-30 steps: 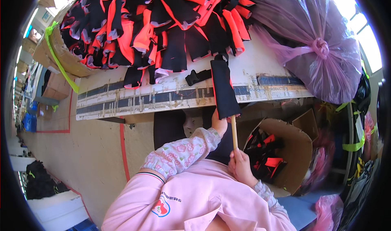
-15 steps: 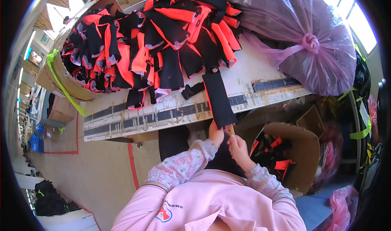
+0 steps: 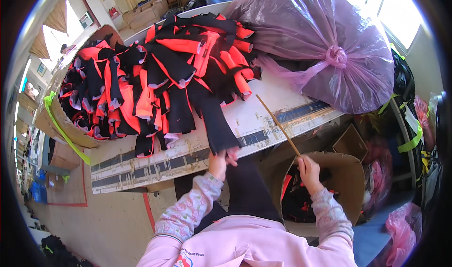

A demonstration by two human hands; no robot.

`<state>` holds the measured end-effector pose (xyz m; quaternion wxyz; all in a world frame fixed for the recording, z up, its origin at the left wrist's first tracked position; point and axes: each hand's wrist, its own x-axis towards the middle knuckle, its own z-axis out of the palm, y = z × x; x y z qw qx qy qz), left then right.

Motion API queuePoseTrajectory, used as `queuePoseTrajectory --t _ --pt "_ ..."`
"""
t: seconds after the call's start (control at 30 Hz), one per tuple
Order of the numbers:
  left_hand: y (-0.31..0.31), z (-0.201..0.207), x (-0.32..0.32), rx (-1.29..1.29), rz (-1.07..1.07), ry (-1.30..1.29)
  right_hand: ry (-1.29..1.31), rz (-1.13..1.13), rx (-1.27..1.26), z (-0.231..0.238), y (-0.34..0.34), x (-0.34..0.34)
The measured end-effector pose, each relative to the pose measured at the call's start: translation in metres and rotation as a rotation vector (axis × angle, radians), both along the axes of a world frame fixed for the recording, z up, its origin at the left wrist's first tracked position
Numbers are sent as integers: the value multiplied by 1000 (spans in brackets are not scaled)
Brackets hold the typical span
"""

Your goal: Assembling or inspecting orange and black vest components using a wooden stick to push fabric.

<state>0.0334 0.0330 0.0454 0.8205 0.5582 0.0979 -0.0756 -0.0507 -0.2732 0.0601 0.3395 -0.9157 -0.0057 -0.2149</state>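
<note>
My left hand [image 3: 219, 164] is closed at the lower end of a black fabric piece [image 3: 216, 126], which hangs from the pile over the table's front edge. My right hand [image 3: 309, 172] grips the lower end of a thin wooden stick [image 3: 278, 123]. The stick slants up and left across the table edge, with its far tip bare. Farther back lies a big pile of black and bright orange fabric pieces [image 3: 136, 90], many shaped like flat tubes.
The white table [image 3: 278, 95] has a worn, taped front edge. A large tied purple plastic bag [image 3: 358, 74] fills its right side. Below my right hand stands an open cardboard box [image 3: 343, 182] holding black and orange pieces. A yellow-green strap [image 3: 68, 142] hangs at the left.
The stick, earlier mostly hidden at a black piece's end, is now bare and swung right with my right hand. My left hand has moved left to a piece at the pile. The view has shifted.
</note>
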Motion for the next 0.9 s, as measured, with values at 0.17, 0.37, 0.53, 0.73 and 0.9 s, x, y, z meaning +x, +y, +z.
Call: queuePoseTrajectory --t 0.17,0.37,0.53,0.73,0.9 --pt "-11 -33 -33 18 -124 132 106 -33 -253 8 -15 99" --pt "-1 -40 -31 -15 -144 129 -286 173 -168 61 -10 235" --pt "0 -48 -38 8 -176 104 -196 -9 279 43 -62 373" --pt "4 -49 -41 15 -196 136 424 -223 1272 26 -65 419" --pt "1 -39 -36 20 -221 109 213 -106 1386 17 -59 426"
